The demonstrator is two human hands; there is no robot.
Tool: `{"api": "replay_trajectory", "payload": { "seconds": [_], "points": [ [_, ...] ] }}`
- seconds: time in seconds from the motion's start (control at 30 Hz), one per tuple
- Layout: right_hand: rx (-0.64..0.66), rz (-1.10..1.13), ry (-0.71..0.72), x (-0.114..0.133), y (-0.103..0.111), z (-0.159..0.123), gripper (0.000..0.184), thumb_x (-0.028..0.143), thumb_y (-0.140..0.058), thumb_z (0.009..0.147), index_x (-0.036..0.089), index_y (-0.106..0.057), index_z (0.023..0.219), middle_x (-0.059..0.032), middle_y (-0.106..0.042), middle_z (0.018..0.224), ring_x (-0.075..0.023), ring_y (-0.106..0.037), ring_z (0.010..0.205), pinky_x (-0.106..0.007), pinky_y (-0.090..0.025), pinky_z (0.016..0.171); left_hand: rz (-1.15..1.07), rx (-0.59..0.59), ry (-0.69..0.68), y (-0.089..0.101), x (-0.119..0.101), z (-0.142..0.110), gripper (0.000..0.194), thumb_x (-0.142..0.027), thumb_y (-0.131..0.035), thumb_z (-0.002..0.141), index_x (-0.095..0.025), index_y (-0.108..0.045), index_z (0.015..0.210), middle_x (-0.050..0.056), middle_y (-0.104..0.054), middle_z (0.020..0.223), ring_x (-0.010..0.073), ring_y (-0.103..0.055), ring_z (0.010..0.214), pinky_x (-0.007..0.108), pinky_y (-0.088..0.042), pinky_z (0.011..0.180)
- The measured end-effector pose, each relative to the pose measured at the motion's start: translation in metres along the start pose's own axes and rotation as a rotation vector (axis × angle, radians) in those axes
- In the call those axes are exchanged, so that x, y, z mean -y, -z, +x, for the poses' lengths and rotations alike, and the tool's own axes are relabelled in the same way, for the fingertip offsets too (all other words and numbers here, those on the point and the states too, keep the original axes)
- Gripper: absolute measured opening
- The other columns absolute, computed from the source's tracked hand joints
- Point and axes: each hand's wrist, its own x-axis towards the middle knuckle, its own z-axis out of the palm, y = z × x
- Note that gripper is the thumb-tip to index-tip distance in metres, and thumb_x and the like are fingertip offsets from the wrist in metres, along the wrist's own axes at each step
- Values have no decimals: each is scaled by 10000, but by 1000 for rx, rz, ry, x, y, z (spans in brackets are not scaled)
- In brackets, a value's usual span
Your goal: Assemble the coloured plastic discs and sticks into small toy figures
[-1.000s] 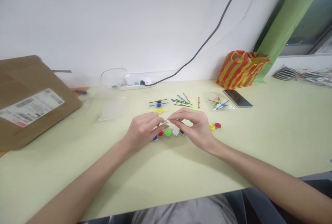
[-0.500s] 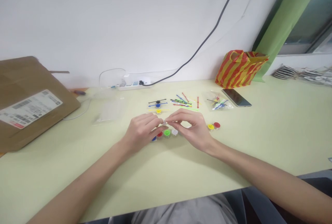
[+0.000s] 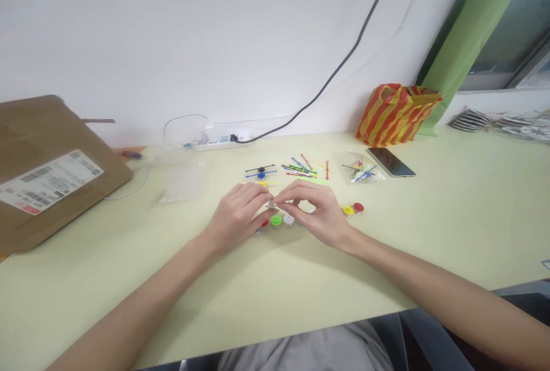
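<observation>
A tiny pale piece (image 3: 271, 204), partly see-through, sat between the 2 hands at their fingertips; its finer shape was too small to tell. The left hand (image 3: 234, 213) gripped it between thumb and forefinger, knuckles up and the other fingers bent. The right hand (image 3: 318, 210) met it from the right, thumb and forefinger curved into a ring with their tips close together; whether they gripped it or merely touched it, I could not tell. Both forearms slanted inward from the lower corners, and the hands hung above the desk (image 3: 275, 279).

Just below the fingertips stood a green disc (image 3: 276, 220) and a white disc (image 3: 289, 220). Right of the right hand were a yellow disc (image 3: 348, 210) and a red disc (image 3: 358, 207). Beyond the hands lay loose coloured arrows (image 3: 299, 170) and, farther right, a clear bag (image 3: 363, 173) of arrows.
</observation>
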Motion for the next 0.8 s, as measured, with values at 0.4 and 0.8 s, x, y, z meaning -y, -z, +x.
{"api": "replay_trajectory", "payload": {
  "seconds": [0.4, 0.8],
  "points": [
    [-26, -25, -44, -9, -3, -4, 248, 164, -591, 985, 251, -673, 1203, -55, -724, 1107, -173, -690, 975, -316, -568, 809, 32, -92, -16, 5, 2, 2, 66, -198, -661, 966, -181, -620, 1015, 65, -705, 939, 197, -659, 849, 334, -492, 763],
    [214, -74, -38, -12, -4, -6, 598, 87, -467, 975, 296, -405, 1532, -73, -526, 1531, -215, -486, 1420, -478, -417, 1171, -51, -77, -53, 1, -3, -2, 166, -118, -568, 995, -175, -616, 1143, 40, -715, 852, 161, -672, 740, 270, -503, 673]
  ]
}}
